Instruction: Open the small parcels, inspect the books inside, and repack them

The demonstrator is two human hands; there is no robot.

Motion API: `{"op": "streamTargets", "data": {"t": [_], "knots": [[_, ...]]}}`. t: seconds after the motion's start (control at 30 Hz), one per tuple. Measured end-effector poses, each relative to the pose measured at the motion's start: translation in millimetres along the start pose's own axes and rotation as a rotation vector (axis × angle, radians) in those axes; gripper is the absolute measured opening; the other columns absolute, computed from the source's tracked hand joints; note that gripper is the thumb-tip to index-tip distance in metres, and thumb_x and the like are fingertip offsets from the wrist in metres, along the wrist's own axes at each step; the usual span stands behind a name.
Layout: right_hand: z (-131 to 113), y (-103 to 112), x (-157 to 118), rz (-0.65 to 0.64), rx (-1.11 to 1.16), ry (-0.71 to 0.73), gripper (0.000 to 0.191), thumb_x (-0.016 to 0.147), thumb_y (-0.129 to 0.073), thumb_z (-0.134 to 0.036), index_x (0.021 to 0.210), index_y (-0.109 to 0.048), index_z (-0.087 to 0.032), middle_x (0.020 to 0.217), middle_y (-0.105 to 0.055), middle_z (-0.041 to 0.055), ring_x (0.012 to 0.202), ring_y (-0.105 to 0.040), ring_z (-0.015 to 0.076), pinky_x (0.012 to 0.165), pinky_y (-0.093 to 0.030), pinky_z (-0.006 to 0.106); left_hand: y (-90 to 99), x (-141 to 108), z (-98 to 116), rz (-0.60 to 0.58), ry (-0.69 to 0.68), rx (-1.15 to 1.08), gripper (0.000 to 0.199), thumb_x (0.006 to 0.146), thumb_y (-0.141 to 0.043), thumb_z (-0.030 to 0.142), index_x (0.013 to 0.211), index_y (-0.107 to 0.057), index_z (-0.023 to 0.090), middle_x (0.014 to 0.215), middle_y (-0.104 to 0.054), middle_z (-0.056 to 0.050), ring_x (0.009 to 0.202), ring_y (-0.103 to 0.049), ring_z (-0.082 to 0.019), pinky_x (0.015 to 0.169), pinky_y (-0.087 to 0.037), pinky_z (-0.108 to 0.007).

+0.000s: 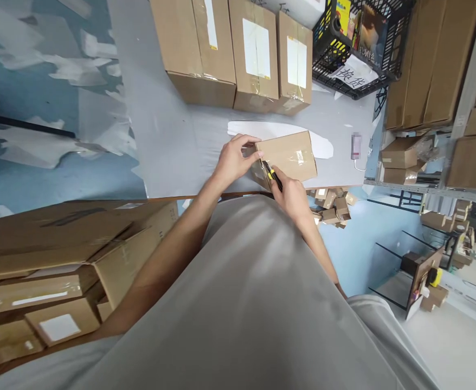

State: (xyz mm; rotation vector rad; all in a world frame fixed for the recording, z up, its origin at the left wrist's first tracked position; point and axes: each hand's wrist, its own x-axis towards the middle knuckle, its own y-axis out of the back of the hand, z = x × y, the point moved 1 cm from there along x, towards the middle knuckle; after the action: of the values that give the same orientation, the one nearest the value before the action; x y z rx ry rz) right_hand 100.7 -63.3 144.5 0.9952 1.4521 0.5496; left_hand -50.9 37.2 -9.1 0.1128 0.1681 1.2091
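A small brown cardboard box with clear tape on its top lies at an angle near the front edge of the table. My left hand grips the box at its left end, with the fingers at the far corner and the thumb along the edge. In my right hand is a black and yellow utility knife. The knife's tip meets the left edge of the box, close to my left thumb. Whether the blade is in the tape or cardboard I cannot tell.
Three taped cartons stand along the back of the grey table. A black plastic crate with books is at the back right. A small pink device lies at the right. A large open carton with boxes stands lower left.
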Motion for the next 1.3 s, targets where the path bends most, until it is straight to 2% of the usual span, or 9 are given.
{"op": "streamTargets", "data": {"t": [0.37,0.7,0.9,1.07,1.2,1.3], "knots": [[-21,4,-5,-0.015,-0.07,-0.08,0.06,0.119,-0.041,-0.031,0.177,-0.051,-0.02,0.139,-0.086,0.0147,0.127,-0.082,0.0354,0.109,-0.059,0.041,-5.4,1,-3,0.001,-0.007,-0.01,0.037,0.096,-0.077,0.041,0.13,-0.079,0.026,0.13,-0.079,-0.009,0.121,-0.075,-0.029,0.113,-0.063,-0.045],[-64,18,1,-0.123,-0.241,-0.224,0.061,0.118,-0.04,-0.019,0.179,-0.044,-0.02,0.14,-0.083,0.0219,0.128,-0.081,0.0347,0.109,-0.06,0.045,-9.2,3,-7,0.025,0.006,-0.023,0.033,0.098,-0.079,0.042,0.128,-0.081,0.028,0.13,-0.08,-0.008,0.118,-0.076,-0.029,0.111,-0.063,-0.045],[-62,28,-2,-0.185,-0.3,-0.249,0.049,0.117,-0.044,-0.017,0.161,-0.065,-0.021,0.135,-0.083,0.0225,0.128,-0.08,0.0348,0.106,-0.06,0.044,-16.2,-1,-3,0.035,0.012,0.003,0.03,0.096,-0.079,0.039,0.125,-0.082,0.028,0.132,-0.081,-0.008,0.121,-0.075,-0.031,0.111,-0.063,-0.045],[-61,27,-1,-0.169,-0.286,-0.232,0.049,0.117,-0.044,-0.015,0.161,-0.064,-0.021,0.137,-0.083,0.0221,0.128,-0.08,0.0342,0.106,-0.06,0.043,-16.8,-1,-3,0.063,0.011,0.03,0.032,0.1,-0.074,0.044,0.127,-0.08,0.028,0.13,-0.08,-0.008,0.12,-0.075,-0.03,0.112,-0.062,-0.045],[-55,26,-7,-0.212,-0.287,-0.263,0.044,0.116,-0.045,-0.015,0.152,-0.069,-0.019,0.134,-0.084,0.0227,0.128,-0.081,0.0352,0.104,-0.06,0.042,-20.5,-4,-1,0.043,-0.013,0.053,0.03,0.102,-0.074,0.049,0.125,-0.08,0.029,0.13,-0.081,-0.008,0.123,-0.074,-0.031,0.113,-0.061,-0.045],[-51,23,-7,-0.2,-0.267,-0.253,0.042,0.117,-0.046,-0.016,0.152,-0.069,-0.019,0.135,-0.084,0.0218,0.128,-0.081,0.0352,0.105,-0.06,0.043,-22.4,-6,1,0.042,-0.023,0.058,0.032,0.105,-0.073,0.053,0.125,-0.079,0.029,0.131,-0.08,-0.009,0.125,-0.074,-0.031,0.114,-0.06,-0.045]]}}
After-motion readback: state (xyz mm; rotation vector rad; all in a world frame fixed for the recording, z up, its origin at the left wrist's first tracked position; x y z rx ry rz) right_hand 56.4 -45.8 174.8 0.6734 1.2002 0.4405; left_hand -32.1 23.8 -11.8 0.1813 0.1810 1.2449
